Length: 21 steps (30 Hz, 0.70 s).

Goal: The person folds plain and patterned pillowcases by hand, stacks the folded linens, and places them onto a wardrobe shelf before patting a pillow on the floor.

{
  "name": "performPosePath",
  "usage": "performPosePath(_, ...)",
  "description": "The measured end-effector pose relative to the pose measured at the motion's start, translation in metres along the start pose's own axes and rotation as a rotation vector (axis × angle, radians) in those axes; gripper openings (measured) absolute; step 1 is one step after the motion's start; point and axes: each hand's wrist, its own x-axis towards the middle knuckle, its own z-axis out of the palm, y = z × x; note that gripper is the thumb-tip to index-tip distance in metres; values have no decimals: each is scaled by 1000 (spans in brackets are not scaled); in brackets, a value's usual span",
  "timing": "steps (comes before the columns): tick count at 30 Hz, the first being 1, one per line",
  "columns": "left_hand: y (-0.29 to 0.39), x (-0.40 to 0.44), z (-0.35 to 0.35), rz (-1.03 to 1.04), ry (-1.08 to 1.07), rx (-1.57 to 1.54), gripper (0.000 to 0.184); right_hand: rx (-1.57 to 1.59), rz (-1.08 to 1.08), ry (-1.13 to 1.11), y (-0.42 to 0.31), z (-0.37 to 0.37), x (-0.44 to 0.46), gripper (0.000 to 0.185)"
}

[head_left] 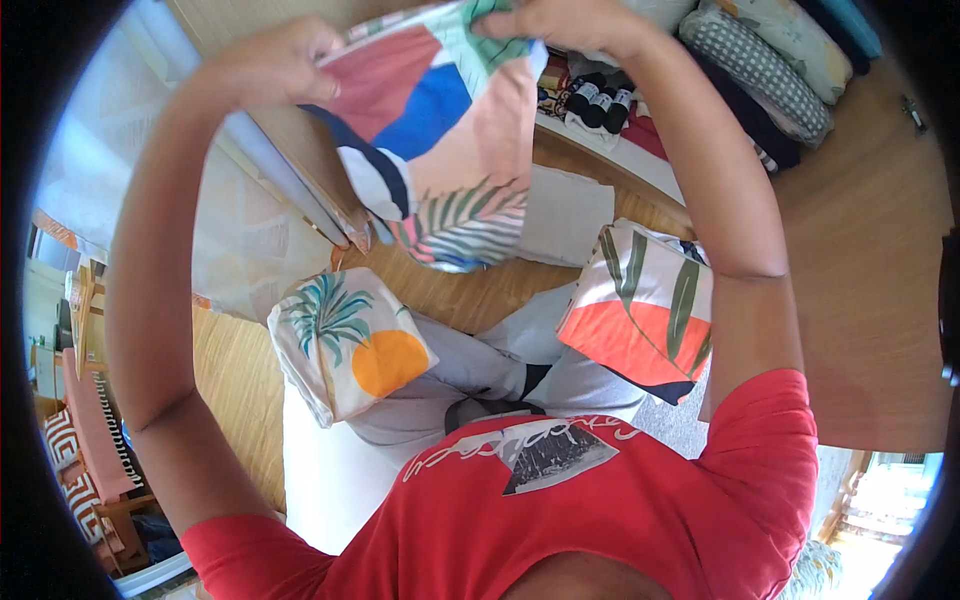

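Held up in front of me is a folded patterned cloth (450, 130) with blue, dusty red, peach and leaf shapes. My left hand (285, 68) pinches its upper left corner, and the fingers of my right hand (545, 22) grip its upper right edge. On my left thigh lies a folded cloth (350, 345) with a teal plant and an orange circle. Another folded cloth (645, 305), coral and white with green leaves, rests on my right thigh. Both lie below the raised cloth, apart from my hands.
An open cupboard shelf (640, 150) ahead holds dark rolled items (600, 103) and stacked folded textiles (755, 70). Its wooden door (860, 300) stands at my right. A sheer curtain (240, 200) hangs on the left. A pale flat piece (567, 215) lies near the wooden floor (440, 295).
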Motion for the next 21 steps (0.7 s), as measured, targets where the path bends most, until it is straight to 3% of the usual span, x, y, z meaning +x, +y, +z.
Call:
performPosePath(2, -8, 8, 19, 52, 7, -94, 29, -415, -196, -71, 38, 18, 2, 21)
performPosePath(4, -19, 17, 21, 103, 17, -193, 28, -459, -77, -109, 23, 11, -8, 20)
performPosePath(6, -26, 21, 19, 356, 446, -567, 24, -108, -125, 267, 19, -4, -22, 19)
performPosePath(7, -19, 16, 23, 283, 444, -444, 20, 186, -45, 165, 31, -5, -22, 17)
performPosePath(8, -23, 23, 30, 282, 449, -438, 20, 184, -53, 168, 43, -4, -19, 17)
performPosePath(10, -41, 67, 60, 282, 243, -361, 19, -238, 81, 61, 75, 1, -15, 18)
performPosePath(12, -47, 100, 68, 238, 234, -436, 19, -348, 67, 87, 105, 5, -1, 21)
performPosePath(14, -42, 118, 70, 134, 350, -577, 17, -173, 101, 262, 122, 2, 6, 22)
performPosePath(16, -34, 126, 66, 159, 379, -563, 21, -113, 132, 303, 125, -13, 3, 20)
performPosePath(18, -26, 128, 71, 400, 576, -576, 26, -149, -23, 377, 129, -29, -7, 18)
performPosePath(21, 56, 64, 82, 436, 834, -346, 34, -96, 129, 307, 123, -31, -62, 21)
